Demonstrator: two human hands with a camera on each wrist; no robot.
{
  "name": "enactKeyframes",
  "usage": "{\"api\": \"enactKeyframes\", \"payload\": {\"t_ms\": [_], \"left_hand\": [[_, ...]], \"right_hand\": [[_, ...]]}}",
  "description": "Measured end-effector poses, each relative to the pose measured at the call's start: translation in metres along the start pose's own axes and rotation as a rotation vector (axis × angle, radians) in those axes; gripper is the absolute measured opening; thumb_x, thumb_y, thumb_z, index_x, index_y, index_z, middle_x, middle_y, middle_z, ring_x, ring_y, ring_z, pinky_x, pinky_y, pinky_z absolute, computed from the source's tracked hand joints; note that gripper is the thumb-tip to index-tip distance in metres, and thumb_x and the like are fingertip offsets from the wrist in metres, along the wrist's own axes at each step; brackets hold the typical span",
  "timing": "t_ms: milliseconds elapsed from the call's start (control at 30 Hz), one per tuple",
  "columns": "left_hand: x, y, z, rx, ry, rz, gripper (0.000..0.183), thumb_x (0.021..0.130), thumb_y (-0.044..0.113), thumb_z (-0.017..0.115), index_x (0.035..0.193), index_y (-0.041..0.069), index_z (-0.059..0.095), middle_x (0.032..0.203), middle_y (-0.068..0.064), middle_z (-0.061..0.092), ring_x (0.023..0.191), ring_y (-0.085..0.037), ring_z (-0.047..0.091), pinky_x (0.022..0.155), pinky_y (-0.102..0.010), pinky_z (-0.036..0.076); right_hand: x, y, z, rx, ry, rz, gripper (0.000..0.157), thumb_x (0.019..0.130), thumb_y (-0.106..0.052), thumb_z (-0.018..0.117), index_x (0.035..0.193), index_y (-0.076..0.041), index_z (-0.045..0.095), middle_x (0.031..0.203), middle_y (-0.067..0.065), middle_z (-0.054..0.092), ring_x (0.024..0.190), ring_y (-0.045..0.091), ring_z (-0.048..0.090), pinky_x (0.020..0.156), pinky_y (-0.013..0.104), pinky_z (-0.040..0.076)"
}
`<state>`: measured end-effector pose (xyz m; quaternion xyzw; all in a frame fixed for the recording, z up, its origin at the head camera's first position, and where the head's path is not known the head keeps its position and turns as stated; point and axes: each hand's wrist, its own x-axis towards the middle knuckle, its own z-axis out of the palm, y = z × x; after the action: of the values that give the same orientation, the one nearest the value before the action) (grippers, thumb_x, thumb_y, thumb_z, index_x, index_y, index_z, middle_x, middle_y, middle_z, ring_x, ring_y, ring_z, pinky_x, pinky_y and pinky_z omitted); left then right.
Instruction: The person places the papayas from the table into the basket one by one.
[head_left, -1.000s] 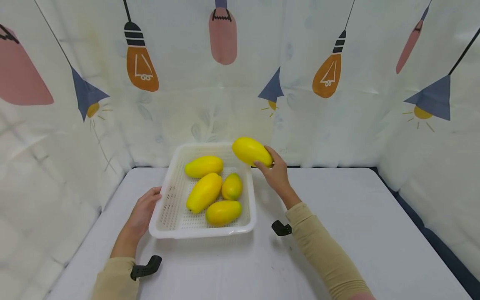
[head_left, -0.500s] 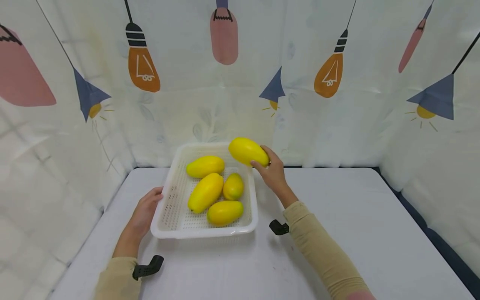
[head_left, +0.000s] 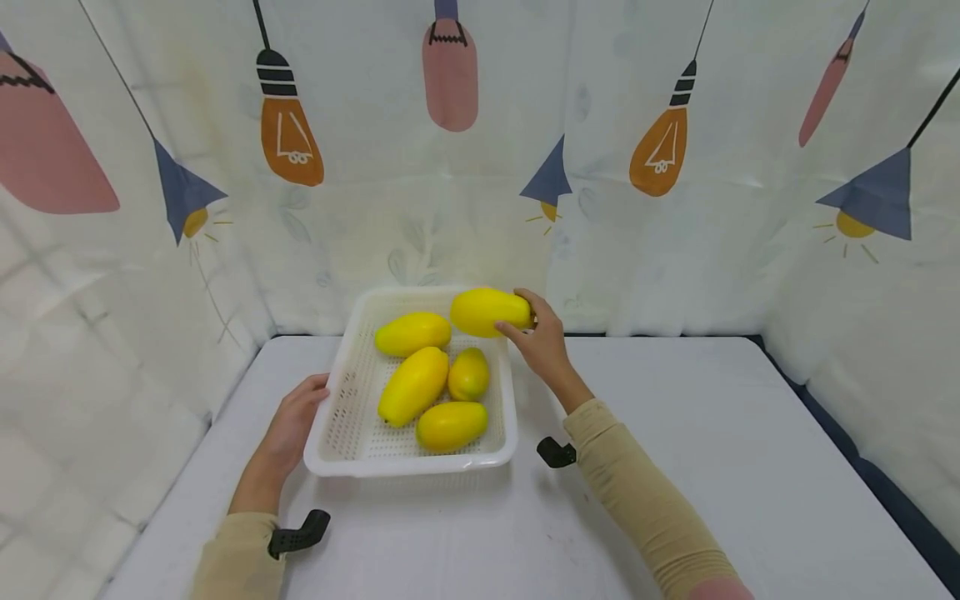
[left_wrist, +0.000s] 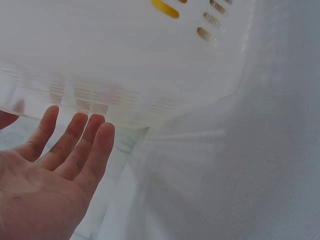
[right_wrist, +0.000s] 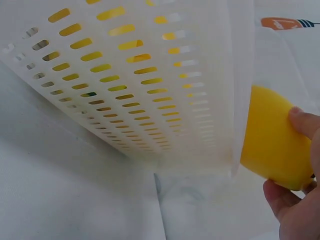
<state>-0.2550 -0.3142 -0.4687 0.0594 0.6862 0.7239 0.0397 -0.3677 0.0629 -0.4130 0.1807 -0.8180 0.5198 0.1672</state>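
My right hand (head_left: 542, 343) grips a yellow mango (head_left: 486, 312) by its right end, thumb below and fingers behind. This mango overlaps the back right corner of a white plastic basket (head_left: 408, 468) in the head view. From the right wrist, the held mango (right_wrist: 272, 137) shows beyond the basket's slotted wall (right_wrist: 200, 132). Several more yellow mangoes (head_left: 413, 387) lie in the basket. My left hand (head_left: 294, 423) is at the basket's left rim. Its nearly straight fingers (left_wrist: 85, 160) reach up to the basket's outer side, palm facing the wrist camera.
The basket stands on a white-covered table (head_left: 675, 467), left of its middle. A white curtain (head_left: 480, 217) printed with lamps rises behind and at both sides. Black wrist mounts (head_left: 300, 533) stick out from the tan sleeves (head_left: 637, 492).
My right hand has moved slightly left, bringing the mango lower and more level over the basket's back right corner. The left hand stays at the rim; the view shifts slightly.
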Motion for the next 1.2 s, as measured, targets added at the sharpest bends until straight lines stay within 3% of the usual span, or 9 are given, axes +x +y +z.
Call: {"api": "enactKeyframes", "payload": {"t_ms": [167,433,667,933,1200], "left_hand": [[0.002,0.001,0.0,0.011,0.012,-0.006,0.033,0.106,0.029,0.035,0.134,0.014,0.042,0.118,0.009,0.06,0.103,-0.005,0.061,0.084,-0.021,0.05],[0.003,0.002,0.0,-0.022,-0.032,0.019,0.034,0.106,0.027,0.034,0.134,0.011,0.042,0.118,0.008,0.062,0.103,-0.006,0.062,0.084,-0.022,0.051],[0.001,0.004,-0.002,-0.026,-0.036,0.029,0.033,0.106,0.025,0.034,0.133,0.009,0.042,0.115,0.008,0.063,0.1,-0.007,0.063,0.082,-0.022,0.052],[-0.003,0.007,-0.003,-0.001,0.004,0.017,0.034,0.106,0.027,0.034,0.134,0.01,0.043,0.115,0.009,0.063,0.1,-0.006,0.062,0.083,-0.021,0.051],[-0.008,0.009,-0.006,0.06,-0.012,0.005,0.043,0.106,0.031,0.031,0.144,0.011,0.03,0.123,0.015,0.056,0.108,0.001,0.057,0.086,-0.016,0.047]], "right_hand": [[0.003,-0.001,0.0,0.011,0.025,-0.01,0.06,0.089,-0.024,0.07,0.141,-0.013,0.044,0.142,0.008,0.047,0.12,0.027,0.052,0.096,0.04,0.049],[0.004,0.002,-0.005,0.004,0.079,0.017,0.054,0.091,-0.021,0.067,0.14,-0.018,0.044,0.146,0.007,0.042,0.125,0.029,0.051,0.099,0.041,0.048],[-0.001,0.004,-0.008,-0.002,0.067,0.04,0.054,0.092,-0.024,0.065,0.141,-0.016,0.044,0.146,0.008,0.042,0.126,0.03,0.05,0.1,0.044,0.047],[-0.005,0.004,-0.011,0.008,0.041,0.002,0.053,0.094,-0.029,0.062,0.141,-0.012,0.044,0.14,0.012,0.051,0.126,0.029,0.05,0.1,0.049,0.045],[-0.008,0.002,-0.013,0.0,0.023,0.015,0.052,0.095,-0.033,0.061,0.141,-0.014,0.044,0.14,0.009,0.052,0.128,0.027,0.049,0.101,0.047,0.045]]}}
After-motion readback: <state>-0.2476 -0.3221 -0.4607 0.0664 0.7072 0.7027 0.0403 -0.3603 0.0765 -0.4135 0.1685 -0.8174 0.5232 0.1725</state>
